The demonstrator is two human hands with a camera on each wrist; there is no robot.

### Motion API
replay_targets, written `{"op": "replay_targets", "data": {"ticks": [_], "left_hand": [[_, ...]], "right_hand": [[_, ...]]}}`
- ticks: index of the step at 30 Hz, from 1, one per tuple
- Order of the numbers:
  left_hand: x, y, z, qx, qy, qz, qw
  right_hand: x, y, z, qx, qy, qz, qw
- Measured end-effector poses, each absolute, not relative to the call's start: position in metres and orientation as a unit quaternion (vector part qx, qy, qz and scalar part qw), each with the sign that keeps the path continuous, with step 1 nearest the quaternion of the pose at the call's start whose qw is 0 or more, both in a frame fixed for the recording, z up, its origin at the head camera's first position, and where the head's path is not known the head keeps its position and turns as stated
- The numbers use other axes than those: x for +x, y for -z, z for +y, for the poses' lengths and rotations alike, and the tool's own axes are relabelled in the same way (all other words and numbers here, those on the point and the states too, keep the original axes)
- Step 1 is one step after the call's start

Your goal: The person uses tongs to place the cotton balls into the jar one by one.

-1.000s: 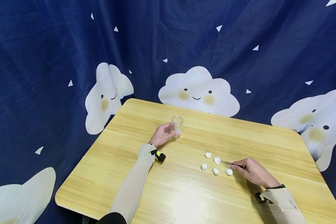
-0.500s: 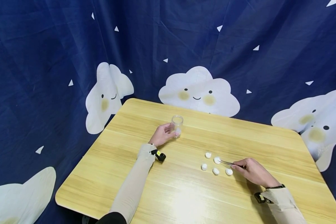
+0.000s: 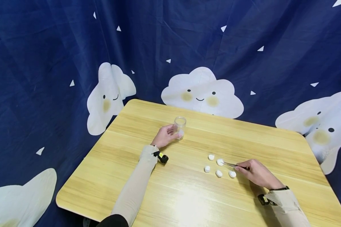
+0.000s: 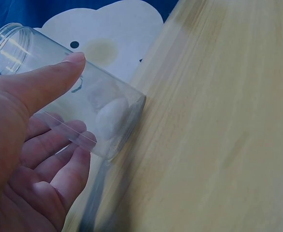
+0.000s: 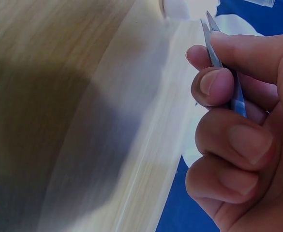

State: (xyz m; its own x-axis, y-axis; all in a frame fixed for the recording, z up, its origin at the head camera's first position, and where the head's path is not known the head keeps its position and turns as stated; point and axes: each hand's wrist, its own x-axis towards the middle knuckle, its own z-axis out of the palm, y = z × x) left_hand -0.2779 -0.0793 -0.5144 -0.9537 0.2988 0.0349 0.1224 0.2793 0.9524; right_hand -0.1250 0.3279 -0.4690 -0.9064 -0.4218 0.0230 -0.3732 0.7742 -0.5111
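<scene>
My left hand (image 3: 164,137) holds a clear plastic jar (image 3: 180,121) that stands upright on the table, its mouth uncovered. Through the jar's wall, in the left wrist view, shows white fluffy stuff like a cotton ball (image 4: 113,117) at the bottom. With thumb and fingers my right hand (image 3: 258,174) pinches a pair of metal tweezers (image 3: 230,165). Their tips are slightly parted at a white cotton ball (image 3: 220,162) on the table; whether they grip it I cannot tell. The right wrist view shows the tweezers (image 5: 238,94) pointing up toward that ball, partly cut off by the frame's top.
Several other white balls lie close by on the wooden table (image 3: 125,132), one (image 3: 211,157) left of the tweezed ball and one (image 3: 232,174) just below the tweezers. A blue curtain (image 3: 147,37) with printed clouds hangs behind the table's far edge.
</scene>
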Motion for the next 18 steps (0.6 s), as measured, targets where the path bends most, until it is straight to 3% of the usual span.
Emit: {"op": "replay_targets", "data": {"ticks": [18], "left_hand": [[-0.2796, 0.5167, -0.0793, 0.132, -0.588, 0.795, 0.076]], "right_hand": [[-0.1301, 0.4633, 0.3305, -0.222, 0.259, 0.939, 0.04]]}}
